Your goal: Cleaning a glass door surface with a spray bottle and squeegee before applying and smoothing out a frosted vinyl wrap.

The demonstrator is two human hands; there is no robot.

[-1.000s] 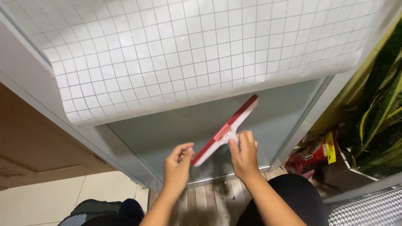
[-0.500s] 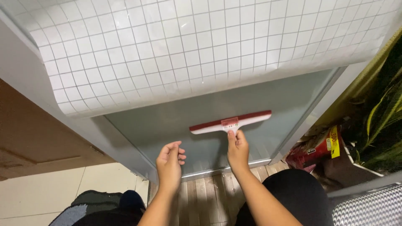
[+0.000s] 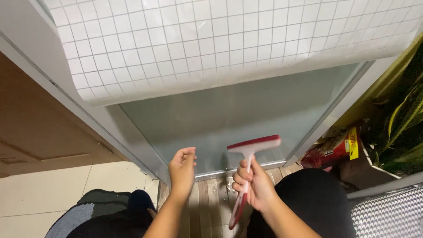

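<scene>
My right hand point(image 3: 254, 184) grips the handle of a red and white squeegee point(image 3: 246, 169), its blade up near the bottom of a frosted glass panel point(image 3: 229, 114). The blade sits just off the lower part of the glass. My left hand point(image 3: 182, 169) hovers to the left of it, fingers loosely curled, holding nothing. A white sheet with a grid pattern point(image 3: 220, 44) hangs loose over the upper part of the glass, its lower edge curling away.
A pale metal frame point(image 3: 83, 119) borders the glass on the left, with a brown wooden panel point(image 3: 39, 132) beside it. A red packet point(image 3: 335, 147) and green plant leaves point(image 3: 401, 123) are at the right. Wooden slats point(image 3: 207, 202) lie below.
The squeegee has come down the glass from the middle to its bottom edge, and my right hand has slid back onto the handle. My left hand stayed near the lower glass.
</scene>
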